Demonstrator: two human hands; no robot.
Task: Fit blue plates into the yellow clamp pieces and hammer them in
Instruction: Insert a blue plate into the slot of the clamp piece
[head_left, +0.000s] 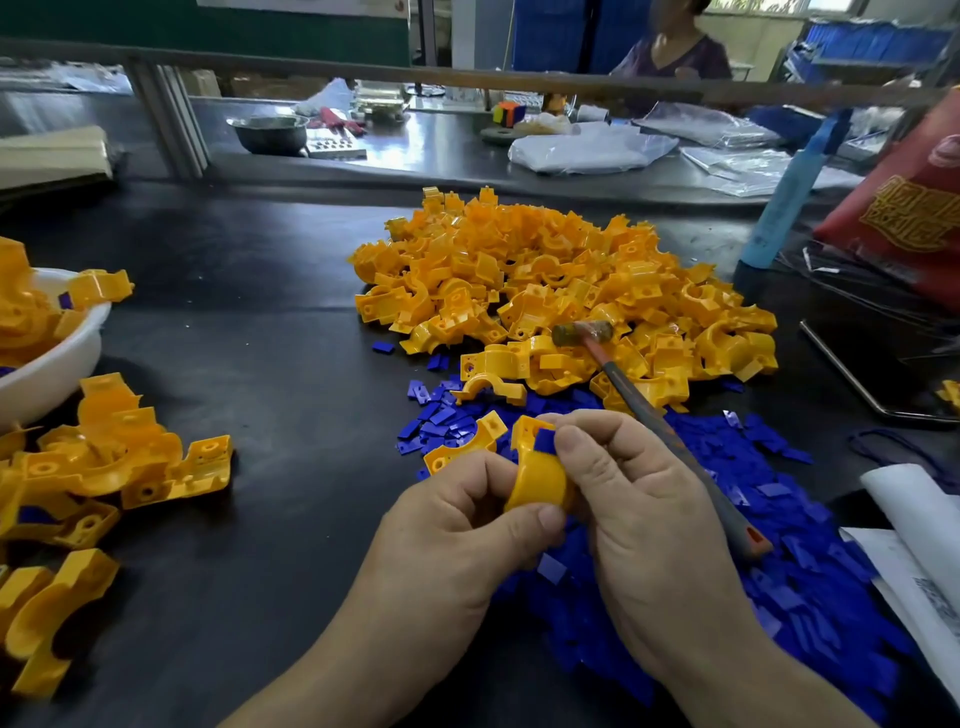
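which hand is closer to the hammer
Right. The right hand, pinching a blue plate, is just beside the hammer handle; the left hand is farther left, across the held yellow clamp piece.

One yellow half-round clamp (537, 470) is held upright between the left hand (467, 525) and right hand (634, 499), with a small blue plate (545, 440) pinched against its top lug. Behind it rises a big clamp pile (561, 280); more clamps (119, 457) lie scattered at the left. A plate heap (810, 587) spreads to the right. The hammer (639, 402) lies slanted, head on the clamp pile, handle across the plate heap.
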